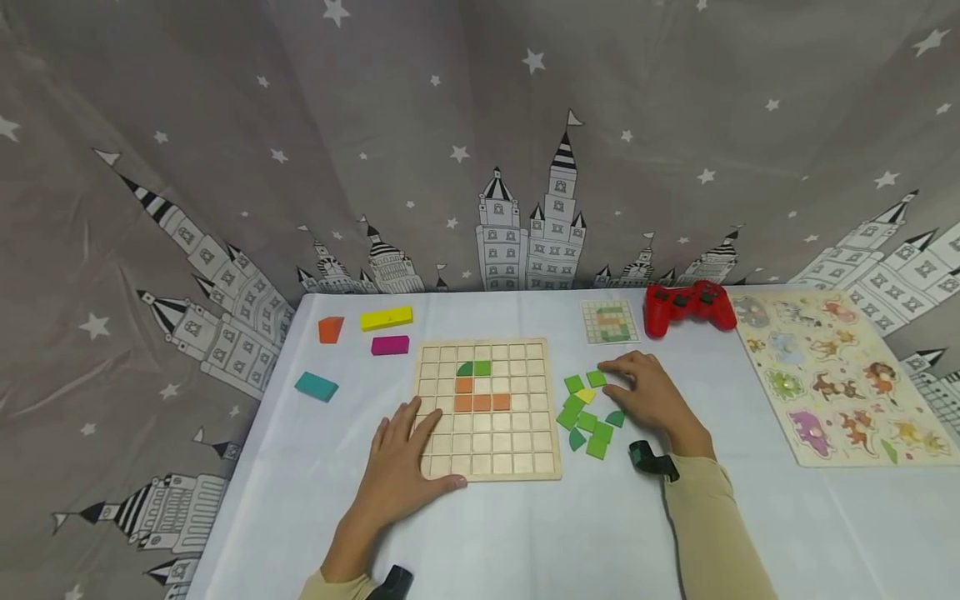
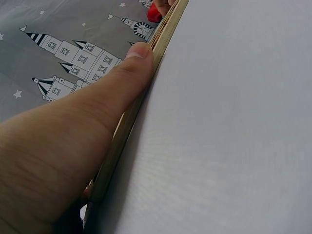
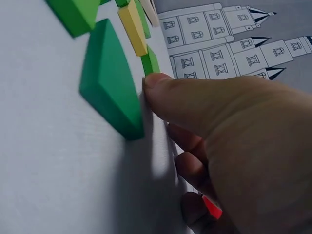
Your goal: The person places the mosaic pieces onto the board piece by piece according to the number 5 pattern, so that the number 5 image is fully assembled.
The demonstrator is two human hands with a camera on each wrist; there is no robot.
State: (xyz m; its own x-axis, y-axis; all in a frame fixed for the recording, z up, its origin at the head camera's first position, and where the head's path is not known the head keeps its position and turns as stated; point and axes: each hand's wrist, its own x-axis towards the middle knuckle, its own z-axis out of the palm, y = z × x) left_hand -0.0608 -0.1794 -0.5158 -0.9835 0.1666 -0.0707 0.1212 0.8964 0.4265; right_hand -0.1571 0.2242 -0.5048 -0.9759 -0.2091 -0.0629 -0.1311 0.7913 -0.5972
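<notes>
A wooden grid board (image 1: 517, 454) lies mid-table. On it are a green quarter-circle tile (image 1: 466, 368), a green square tile (image 1: 482, 367) and several orange square tiles (image 1: 483, 402). My left hand (image 1: 401, 467) rests over the board's near left corner, fingers spread, its thumb (image 2: 139, 51) along the near edge. Right of the board, my right hand (image 1: 651, 396) reaches over loose tiles. Its index fingertip is at a green square tile (image 1: 596, 378); a gap separates thumb and index finger. Around it lie a yellow tile (image 1: 585, 396), a dark green quarter-circle (image 3: 109, 80) and several green squares.
A small pattern card (image 1: 611, 322) and a red game controller (image 1: 688, 308) are at the back right, beside an animal puzzle board (image 1: 847, 383). At left lie orange (image 1: 330, 329), yellow (image 1: 386, 318), magenta (image 1: 390, 345) and teal (image 1: 317, 387) blocks. A grey castle-print curtain hangs behind.
</notes>
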